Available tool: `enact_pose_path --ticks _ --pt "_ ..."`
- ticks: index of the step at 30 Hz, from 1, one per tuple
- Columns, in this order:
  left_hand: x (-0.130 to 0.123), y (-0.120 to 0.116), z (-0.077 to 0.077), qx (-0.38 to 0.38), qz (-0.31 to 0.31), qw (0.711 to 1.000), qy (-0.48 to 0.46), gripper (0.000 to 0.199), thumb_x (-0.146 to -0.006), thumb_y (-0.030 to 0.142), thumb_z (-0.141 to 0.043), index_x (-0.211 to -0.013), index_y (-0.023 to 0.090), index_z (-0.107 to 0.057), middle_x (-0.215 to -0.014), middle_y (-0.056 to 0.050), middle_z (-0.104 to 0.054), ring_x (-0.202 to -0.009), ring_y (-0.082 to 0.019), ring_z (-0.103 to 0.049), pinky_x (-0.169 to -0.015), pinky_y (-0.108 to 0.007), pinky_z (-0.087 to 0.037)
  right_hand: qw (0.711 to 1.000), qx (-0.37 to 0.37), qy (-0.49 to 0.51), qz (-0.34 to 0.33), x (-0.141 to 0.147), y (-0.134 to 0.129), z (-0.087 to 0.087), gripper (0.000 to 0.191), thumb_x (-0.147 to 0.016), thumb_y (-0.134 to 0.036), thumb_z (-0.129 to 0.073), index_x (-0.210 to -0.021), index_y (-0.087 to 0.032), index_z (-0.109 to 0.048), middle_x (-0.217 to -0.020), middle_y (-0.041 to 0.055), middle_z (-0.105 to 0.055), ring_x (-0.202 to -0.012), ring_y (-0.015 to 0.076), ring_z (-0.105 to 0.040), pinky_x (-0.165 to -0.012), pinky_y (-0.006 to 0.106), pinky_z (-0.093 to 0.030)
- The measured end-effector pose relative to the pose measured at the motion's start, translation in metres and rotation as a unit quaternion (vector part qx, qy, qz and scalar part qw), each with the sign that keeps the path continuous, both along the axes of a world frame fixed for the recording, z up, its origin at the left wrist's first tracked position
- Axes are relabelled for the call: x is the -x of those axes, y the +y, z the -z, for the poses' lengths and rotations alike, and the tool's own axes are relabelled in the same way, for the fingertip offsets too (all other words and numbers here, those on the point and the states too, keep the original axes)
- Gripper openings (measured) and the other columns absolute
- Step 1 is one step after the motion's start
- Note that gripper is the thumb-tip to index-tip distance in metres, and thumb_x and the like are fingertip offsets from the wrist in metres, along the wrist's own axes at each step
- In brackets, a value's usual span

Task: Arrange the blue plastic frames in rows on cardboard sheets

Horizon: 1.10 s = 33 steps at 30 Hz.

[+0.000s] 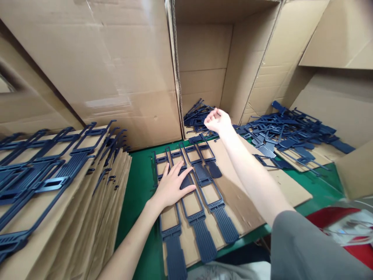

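Note:
My left hand lies with fingers spread on dark blue plastic frames, which have ribbed paddle ends. Several of these frames lie side by side on a flat cardboard sheet. My right hand is held out at the opening of a cardboard box, its fingers curled inward. Whether anything is inside those fingers I cannot make out. Just behind and left of it is a loose pile of dark blue plastic parts on the box floor.
On the left stands a stack of cardboard sheets with blue frames on top. A larger heap of blue parts spreads at the right. Tall cardboard walls rise behind the green table. Red and white material is at the right edge.

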<state>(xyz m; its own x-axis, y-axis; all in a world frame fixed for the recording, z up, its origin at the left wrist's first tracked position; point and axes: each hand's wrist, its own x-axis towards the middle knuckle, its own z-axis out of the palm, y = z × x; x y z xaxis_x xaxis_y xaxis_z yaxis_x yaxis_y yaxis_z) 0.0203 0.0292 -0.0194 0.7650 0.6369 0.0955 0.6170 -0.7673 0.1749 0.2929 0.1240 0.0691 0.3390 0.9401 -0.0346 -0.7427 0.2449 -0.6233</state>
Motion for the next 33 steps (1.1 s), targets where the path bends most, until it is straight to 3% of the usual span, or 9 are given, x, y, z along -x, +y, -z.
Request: enact_pose_path --ticks 3,5,8,11,15,19,25,30,33 --pt "0.000 0.000 0.000 -0.001 -0.003 1.000 -0.001 0.065 -0.088 0.066 -0.037 -0.141 0.029 -0.038 -0.151 -0.011 -0.030 -0.140 -0.029 -0.023 -0.113 -0.056 -0.009 0.974 -0.121 -0.177 -0.071 0.017 -0.049 -0.033 0.015 -0.086 -0.035 -0.054 -0.081 -0.020 -0.055 -0.063 -0.0055 -0.056 -0.056 0.0087 -0.055 -0.054 0.022 -0.045" --pt "0.000 0.000 0.000 -0.002 -0.001 1.000 -0.002 0.064 -0.088 0.066 -0.037 -0.141 0.029 -0.038 -0.150 -0.010 -0.030 -0.140 -0.029 -0.022 -0.113 -0.055 -0.008 0.902 -0.152 -0.400 -0.061 0.010 -0.096 -0.037 0.019 -0.080 -0.038 -0.063 -0.085 -0.020 -0.060 -0.071 -0.0023 -0.062 -0.067 0.0125 -0.060 -0.065 0.027 -0.048" --pt "0.001 0.000 0.001 -0.004 0.004 1.000 -0.002 0.064 -0.088 0.066 -0.035 -0.141 0.030 -0.037 -0.151 -0.010 -0.029 -0.141 -0.028 -0.021 -0.113 -0.056 -0.008 0.737 -0.054 -0.674 -0.011 -0.032 -0.157 -0.007 0.025 -0.067 -0.029 -0.075 -0.088 -0.019 -0.069 -0.091 0.0043 -0.068 -0.088 0.0208 -0.061 -0.085 0.035 -0.046" --pt "0.001 0.000 0.001 -0.006 0.005 1.000 -0.002 0.064 -0.088 0.067 -0.034 -0.141 0.030 -0.037 -0.151 -0.011 -0.028 -0.141 -0.028 -0.020 -0.113 -0.056 -0.008 0.660 0.087 -0.746 -0.012 -0.092 -0.190 0.046 0.058 -0.043 -0.021 -0.083 -0.099 -0.023 -0.071 -0.106 0.0064 -0.067 -0.100 0.0317 -0.059 -0.088 0.044 -0.046" --pt "0.002 0.001 0.002 -0.006 0.005 1.000 0.003 0.066 -0.089 0.067 -0.033 -0.142 0.029 -0.035 -0.151 -0.013 -0.027 -0.141 -0.028 -0.019 -0.112 -0.057 -0.008 0.632 0.145 -0.761 0.006 -0.146 -0.208 0.098 0.056 -0.036 -0.011 -0.080 -0.089 -0.023 -0.072 -0.099 0.0092 -0.069 -0.095 0.0365 -0.061 -0.083 0.048 -0.047" --pt "0.001 0.001 0.002 -0.008 0.004 1.000 -0.003 0.065 -0.088 0.067 -0.033 -0.141 0.029 -0.036 -0.152 -0.012 -0.027 -0.141 -0.028 -0.020 -0.113 -0.056 -0.008 0.584 0.104 -0.805 0.028 -0.158 -0.209 0.115 0.038 -0.049 -0.023 -0.080 -0.085 -0.024 -0.071 -0.094 0.0068 -0.068 -0.089 0.0302 -0.062 -0.080 0.042 -0.048" --pt "0.002 0.001 0.004 0.001 0.003 1.000 -0.019 0.065 -0.088 0.067 -0.036 -0.140 0.029 -0.038 -0.151 -0.011 -0.030 -0.140 -0.029 -0.021 -0.112 -0.058 -0.007 0.562 0.089 -0.818 0.083 -0.148 -0.201 0.105 0.023 -0.068 -0.046 -0.069 -0.068 -0.023 -0.063 -0.071 0.0045 -0.064 -0.065 0.0233 -0.055 -0.063 0.036 -0.041" --pt "0.002 0.000 0.003 -0.003 0.005 1.000 -0.019 0.064 -0.088 0.066 -0.036 -0.140 0.029 -0.038 -0.150 -0.012 -0.030 -0.140 -0.028 -0.022 -0.113 -0.057 -0.007 0.545 0.068 -0.802 0.235 -0.113 -0.200 0.081 0.030 -0.079 -0.046 -0.057 -0.100 -0.025 -0.063 -0.071 0.0013 -0.059 -0.060 0.0188 -0.052 -0.061 0.032 -0.040" --pt "0.001 -0.001 0.002 -0.003 0.002 1.000 -0.011 0.065 -0.088 0.067 -0.035 -0.141 0.029 -0.038 -0.151 -0.012 -0.029 -0.141 -0.028 -0.021 -0.113 -0.057 -0.007 0.542 0.074 -0.806 0.228 -0.079 -0.198 0.073 0.027 -0.083 -0.041 -0.053 -0.103 -0.026 -0.062 -0.071 0.0008 -0.057 -0.056 0.0171 -0.051 -0.059 0.031 -0.041"
